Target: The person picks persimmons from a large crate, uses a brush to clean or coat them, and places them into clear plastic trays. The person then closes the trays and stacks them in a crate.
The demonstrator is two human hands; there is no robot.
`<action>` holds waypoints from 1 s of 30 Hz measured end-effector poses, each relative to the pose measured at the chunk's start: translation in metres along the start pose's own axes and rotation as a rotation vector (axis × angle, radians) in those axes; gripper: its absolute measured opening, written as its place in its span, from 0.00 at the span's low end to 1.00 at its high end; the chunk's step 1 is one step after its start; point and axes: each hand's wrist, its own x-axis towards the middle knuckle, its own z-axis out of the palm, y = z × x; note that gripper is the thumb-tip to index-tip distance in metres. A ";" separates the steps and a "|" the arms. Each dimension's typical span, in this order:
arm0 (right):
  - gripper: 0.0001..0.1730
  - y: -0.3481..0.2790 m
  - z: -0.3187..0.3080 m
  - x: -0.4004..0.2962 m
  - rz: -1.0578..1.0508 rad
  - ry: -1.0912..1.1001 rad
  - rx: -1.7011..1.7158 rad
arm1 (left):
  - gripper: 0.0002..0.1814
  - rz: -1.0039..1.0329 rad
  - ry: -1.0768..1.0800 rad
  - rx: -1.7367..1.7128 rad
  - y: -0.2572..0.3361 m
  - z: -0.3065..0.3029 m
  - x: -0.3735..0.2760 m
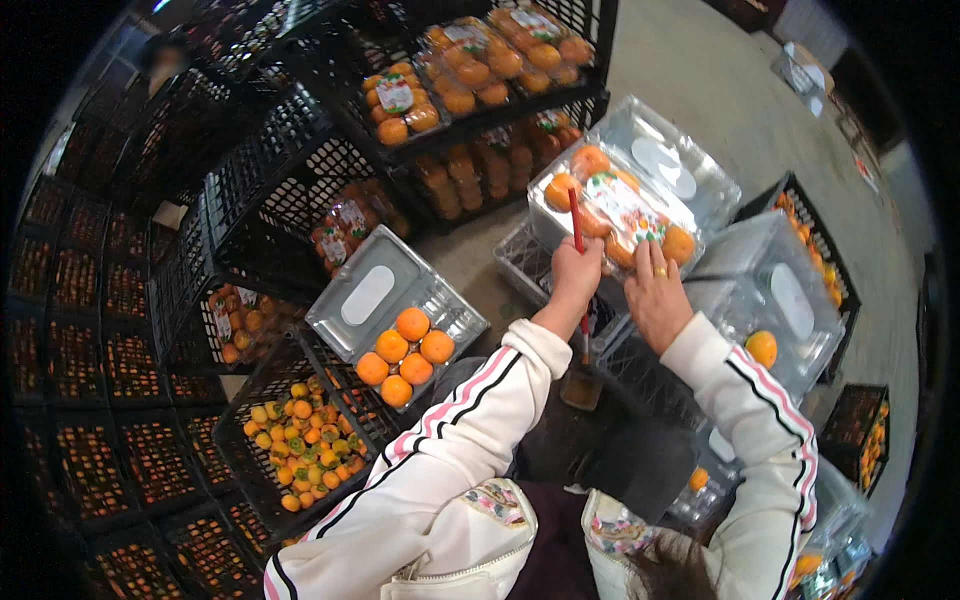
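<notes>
A closed clear plastic clamshell box of persimmons (564, 192) lies in front of me, a printed label (619, 202) on its lid. My left hand (576, 274) is closed around a thin red rod (575, 214) at the box's near edge; whether it is a pen or another tool is unclear. My right hand (660, 296), with a ring on one finger, rests its fingers on the lid's near side. To the left, an open clamshell (337, 319) holds several orange persimmons (413, 324) in its tray, its lid folded back.
Black crates (382, 154) with labelled packs stand ahead. A crate of loose persimmons (300, 442) is at lower left, beside stacked crates (90, 465). Empty clear clamshells (679, 161) sit behind the box, others (787, 300) at right. A person (165, 67) is at far upper left.
</notes>
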 end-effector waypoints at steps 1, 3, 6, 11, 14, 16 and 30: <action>0.13 0.006 -0.002 0.003 -0.018 0.005 -0.004 | 0.09 0.085 0.039 0.074 0.006 -0.001 0.006; 0.15 0.026 -0.017 0.002 -0.059 -0.006 0.341 | 0.07 -0.028 0.036 0.085 0.011 0.002 0.000; 0.19 0.056 -0.035 0.030 0.212 -0.033 0.660 | 0.10 0.121 0.089 0.235 -0.025 -0.002 0.019; 0.27 0.108 0.037 0.046 0.477 0.030 0.593 | 0.13 -0.147 -0.084 0.075 0.007 -0.002 0.002; 0.34 0.112 0.051 0.054 0.495 -0.001 0.676 | 0.16 -0.273 -0.191 -0.018 0.007 -0.014 0.002; 0.34 0.106 0.049 0.059 0.542 -0.029 0.676 | 0.17 -0.345 -0.258 -0.086 0.004 -0.020 0.002; 0.37 0.137 0.087 0.066 0.755 -0.183 1.104 | 0.13 -0.311 -0.070 -0.282 -0.016 0.008 -0.011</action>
